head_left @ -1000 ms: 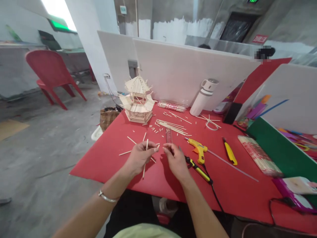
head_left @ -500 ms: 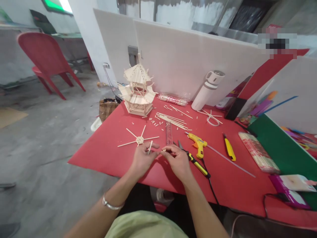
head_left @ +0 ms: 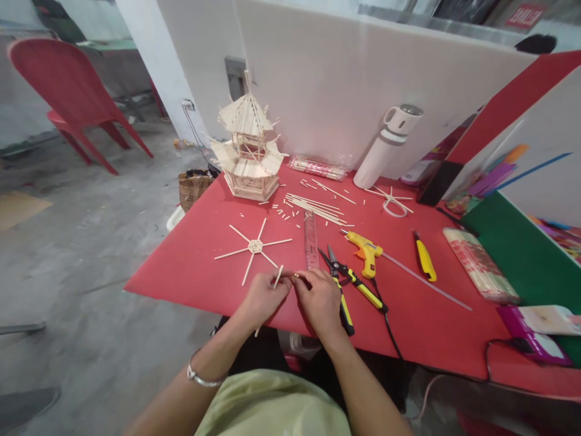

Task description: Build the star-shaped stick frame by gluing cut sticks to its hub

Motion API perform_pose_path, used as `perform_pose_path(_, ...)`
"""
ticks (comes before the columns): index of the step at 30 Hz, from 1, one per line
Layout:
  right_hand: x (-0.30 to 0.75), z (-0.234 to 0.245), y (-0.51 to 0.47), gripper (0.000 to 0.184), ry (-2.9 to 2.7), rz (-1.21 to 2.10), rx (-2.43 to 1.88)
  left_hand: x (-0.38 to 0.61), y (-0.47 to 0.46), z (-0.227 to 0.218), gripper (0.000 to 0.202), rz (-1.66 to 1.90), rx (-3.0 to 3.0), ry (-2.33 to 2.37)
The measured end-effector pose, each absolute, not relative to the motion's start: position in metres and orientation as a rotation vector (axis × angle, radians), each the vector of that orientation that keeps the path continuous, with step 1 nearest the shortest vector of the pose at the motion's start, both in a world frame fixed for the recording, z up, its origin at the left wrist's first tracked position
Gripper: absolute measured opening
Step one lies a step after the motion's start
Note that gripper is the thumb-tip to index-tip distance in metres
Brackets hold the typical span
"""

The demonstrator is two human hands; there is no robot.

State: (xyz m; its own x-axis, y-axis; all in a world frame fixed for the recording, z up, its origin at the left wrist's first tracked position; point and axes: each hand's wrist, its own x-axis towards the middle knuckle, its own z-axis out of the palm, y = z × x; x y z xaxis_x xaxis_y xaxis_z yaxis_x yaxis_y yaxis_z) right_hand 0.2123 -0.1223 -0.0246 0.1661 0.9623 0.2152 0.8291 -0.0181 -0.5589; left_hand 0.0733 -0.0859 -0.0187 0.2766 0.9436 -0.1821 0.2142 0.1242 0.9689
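Observation:
My left hand (head_left: 263,298) is closed around a thin wooden stick (head_left: 277,277) that pokes out above and below the fingers. My right hand (head_left: 320,297) pinches a tiny piece at its fingertips, touching the left hand's fingers. Both hands hover over the near edge of the red table (head_left: 200,266). Just beyond them lies a star of sticks (head_left: 255,246) with a small round hub. A clear ruler (head_left: 311,240) and yellow-handled cutters (head_left: 345,284) lie beside my right hand.
A stick-built pagoda model (head_left: 247,151) stands at the back left. Loose sticks (head_left: 315,209), a yellow glue gun (head_left: 365,251), a yellow utility knife (head_left: 425,260), a white bottle (head_left: 385,145) and a pack of sticks (head_left: 479,263) lie around. White partition boards (head_left: 340,91) close the back.
The view has tilted down and my hands have drawn nearer the table's front edge. The stick star, hidden under my hands a second ago, now lies bare on the table.

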Motion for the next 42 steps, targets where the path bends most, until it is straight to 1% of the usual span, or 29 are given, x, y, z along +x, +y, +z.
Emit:
perform_pose_path(6,0.212,-0.026,-0.122,0.018,-1.694,0.24,-1.906,0.074,-0.087,-0.019,0.03,0.774,1.414,1.153)
perform_pose_path(12,0.211,-0.025,-0.121,0.02,-1.683,0.245,-1.952,0.076,-0.087,-0.019,0.029,0.763,1.413,1.152)
perform_pose_path(19,0.211,-0.022,-0.12,0.018,-1.683,0.277,-1.973,0.077,-0.086,-0.024,0.029,0.757,1.384,1.171)
perform_pose_path(23,0.211,-0.022,-0.121,0.018,-1.692,0.283,-1.978,0.079,-0.087,-0.021,0.025,0.77,1.318,1.156)
perform_pose_path(26,0.21,-0.022,-0.122,0.018,-1.691,0.276,-1.996,0.081,-0.088,-0.018,0.015,0.838,1.19,1.088)
perform_pose_path(27,0.21,-0.021,-0.122,0.019,-1.69,0.275,-2.005,0.081,-0.089,-0.016,0.018,0.855,1.126,1.074)
perform_pose_path(29,0.209,-0.019,-0.12,0.021,-1.699,0.298,-2.037,0.08,-0.09,-0.011,0.033,0.861,0.988,1.071)
perform_pose_path(31,0.21,-0.012,-0.114,0.022,-1.737,0.333,-2.089,0.078,-0.092,-0.007,0.041,0.856,0.879,1.072)
perform_pose_path(38,0.215,0.013,-0.075,0.018,-1.936,0.4,-2.208,0.069,-0.091,-0.008,0.04,0.913,0.796,1.027)
perform_pose_path(42,0.218,0.012,-0.066,0.023,-1.951,0.425,-2.215,0.065,-0.088,-0.014,0.039,0.97,0.768,1.034)
